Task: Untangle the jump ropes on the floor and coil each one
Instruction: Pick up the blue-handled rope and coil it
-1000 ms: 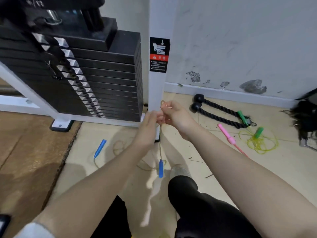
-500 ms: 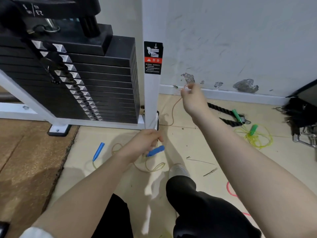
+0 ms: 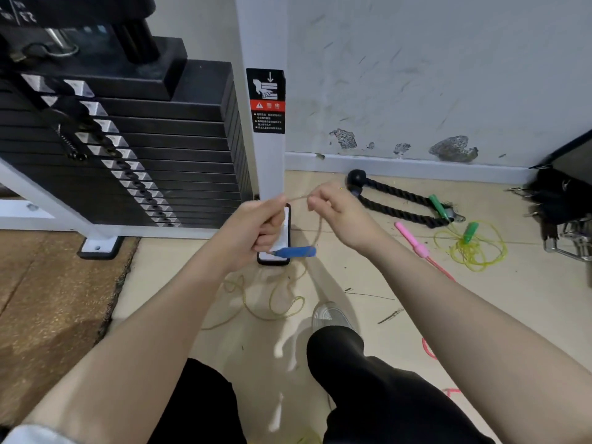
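My left hand (image 3: 256,225) grips the blue handle (image 3: 296,251) of a thin tan jump rope, and the handle sticks out to the right below the fist. My right hand (image 3: 333,208) pinches the same rope a short way off, so a short stretch runs between the hands. The rest of the tan rope (image 3: 275,302) lies in loose loops on the floor below. A pink-handled rope (image 3: 413,241) lies to the right. Beside it sits a yellow-green rope (image 3: 474,251) in a loose pile with two green handles (image 3: 469,231).
A black weight stack (image 3: 128,149) in a white frame with an upright post (image 3: 266,155) stands right behind my hands. A black braided rope attachment (image 3: 400,200) lies by the wall. Dark metal gear (image 3: 563,213) sits at the far right. My shoe (image 3: 330,315) is on the floor.
My right hand came back down from near the wall to just beside my left hand. My left hand rose with the blue handle.
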Motion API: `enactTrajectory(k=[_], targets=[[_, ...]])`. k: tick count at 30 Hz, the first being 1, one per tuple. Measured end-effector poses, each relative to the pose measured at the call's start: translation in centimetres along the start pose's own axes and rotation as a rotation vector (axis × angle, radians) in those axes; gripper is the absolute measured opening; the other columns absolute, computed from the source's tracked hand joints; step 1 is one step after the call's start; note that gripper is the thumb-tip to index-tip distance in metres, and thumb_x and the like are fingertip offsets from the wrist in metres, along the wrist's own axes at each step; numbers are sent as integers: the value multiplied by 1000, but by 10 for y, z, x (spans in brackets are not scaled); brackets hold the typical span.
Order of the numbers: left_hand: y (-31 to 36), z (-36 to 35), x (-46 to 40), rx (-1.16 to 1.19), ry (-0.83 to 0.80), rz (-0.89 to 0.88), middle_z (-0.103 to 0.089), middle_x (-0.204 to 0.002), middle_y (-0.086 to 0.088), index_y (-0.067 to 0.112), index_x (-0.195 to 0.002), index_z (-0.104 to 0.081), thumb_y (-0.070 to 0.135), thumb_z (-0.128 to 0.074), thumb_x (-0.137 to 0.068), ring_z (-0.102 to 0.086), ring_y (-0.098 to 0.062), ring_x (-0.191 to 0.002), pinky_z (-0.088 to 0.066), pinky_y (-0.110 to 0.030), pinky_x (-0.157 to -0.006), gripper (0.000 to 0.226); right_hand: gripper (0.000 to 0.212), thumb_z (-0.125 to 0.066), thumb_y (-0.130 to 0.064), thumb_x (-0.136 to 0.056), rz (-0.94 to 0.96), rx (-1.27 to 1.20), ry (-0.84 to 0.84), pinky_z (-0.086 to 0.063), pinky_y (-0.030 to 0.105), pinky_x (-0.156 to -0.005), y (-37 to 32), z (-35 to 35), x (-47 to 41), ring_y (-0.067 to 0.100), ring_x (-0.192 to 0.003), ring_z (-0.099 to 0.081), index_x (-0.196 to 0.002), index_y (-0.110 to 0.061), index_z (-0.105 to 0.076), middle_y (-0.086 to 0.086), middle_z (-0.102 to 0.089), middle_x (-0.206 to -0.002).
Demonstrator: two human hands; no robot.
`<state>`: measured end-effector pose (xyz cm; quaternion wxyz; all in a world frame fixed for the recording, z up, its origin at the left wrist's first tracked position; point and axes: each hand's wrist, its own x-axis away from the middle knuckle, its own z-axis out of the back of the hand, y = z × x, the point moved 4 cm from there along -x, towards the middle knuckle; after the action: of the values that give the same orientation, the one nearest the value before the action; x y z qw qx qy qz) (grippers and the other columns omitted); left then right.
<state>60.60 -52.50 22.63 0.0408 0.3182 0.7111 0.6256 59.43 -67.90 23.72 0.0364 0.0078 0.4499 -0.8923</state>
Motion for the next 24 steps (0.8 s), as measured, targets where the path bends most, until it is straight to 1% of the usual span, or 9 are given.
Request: enactTrajectory(k=[3,5,8,11,14,17,21,23,24], targets=[[-11,-2,5,-30,-87,59,-20,-48,6,18,-54,-42,38,-53,-85,-18,-7,-39,-12,-19,-40,39,23,-46,-16,-97,-116,-223,128,-41,30,-70,10,10,-7,12,-65,-47,-75,-22,-49,-6,-50,-68],[-19,-9,7,-135,-137,162,-22,-45,7,16,-59,-48,32,-49,-93,-18,-6,-38,-11,-19,-38,37,25,-50,-20,-95,-171,-265,224,-36,29,-60,18,15,-9,11,-57,-42,-70,-25,-46,-9,-45,-60],[-31,-16,12,-393,-224,327,-25,-45,6,10,-73,-56,29,-45,-97,-19,-7,-37,-12,-19,-37,32,29,-63,-25,-87,-211,-240,368,-31,25,-59,28,21,-5,7,-58,-38,-66,-25,-44,-12,-41,-60],[-27,-20,13,-193,-239,254,-27,-42,7,12,-81,-60,27,-36,-100,-17,-5,-33,-8,-21,-39,34,30,-64,-26,-86,-281,-182,372,-29,24,-55,40,18,2,6,-55,-36,-66,-21,-43,-10,-41,-60],[-6,-17,11,129,-165,43,-45,-40,4,22,-115,-59,28,-28,-101,-19,-1,-27,-7,-21,-38,35,26,-56,-26,-92,-356,-199,131,-31,24,-47,49,-1,11,13,-50,-38,-70,-15,-51,-3,-45,-57],[3,0,4,222,28,-104,-69,-65,-1,32,-133,-45,34,-26,-102,-22,-1,-29,-13,-17,-35,37,24,-46,-24,-97,-374,-194,-171,-31,20,-39,50,-16,25,15,-45,-37,-81,-13,-61,1,-46,-55],[-11,24,-3,287,190,-56,-73,-96,-2,34,-145,-26,35,-25,-103,-26,-3,-36,-24,-13,-36,42,24,-41,-30,-99,-314,50,-621,-34,14,-43,35,-25,42,5,-42,-39,-108,-26,-63,1,-47,-58],[-22,23,-6,243,170,1,-70,-107,-5,32,-147,-22,34,-25,-103,-46,-6,-47,-37,-14,-42,44,26,-45,-32,-97,-194,228,-753,-40,13,-53,19,-31,45,2,-49,-47,-110,-23,-66,-2,-51,-58],[-29,20,-8,227,145,23,-67,-115,-6,31,-146,-25,34,-27,-102,-60,-11,-62,-46,-17,-51,43,28,-47,-32,-97,-118,287,-789,-41,13,-58,10,-35,45,2,-51,-48,-102,-15,-68,-4,-51,-56]])
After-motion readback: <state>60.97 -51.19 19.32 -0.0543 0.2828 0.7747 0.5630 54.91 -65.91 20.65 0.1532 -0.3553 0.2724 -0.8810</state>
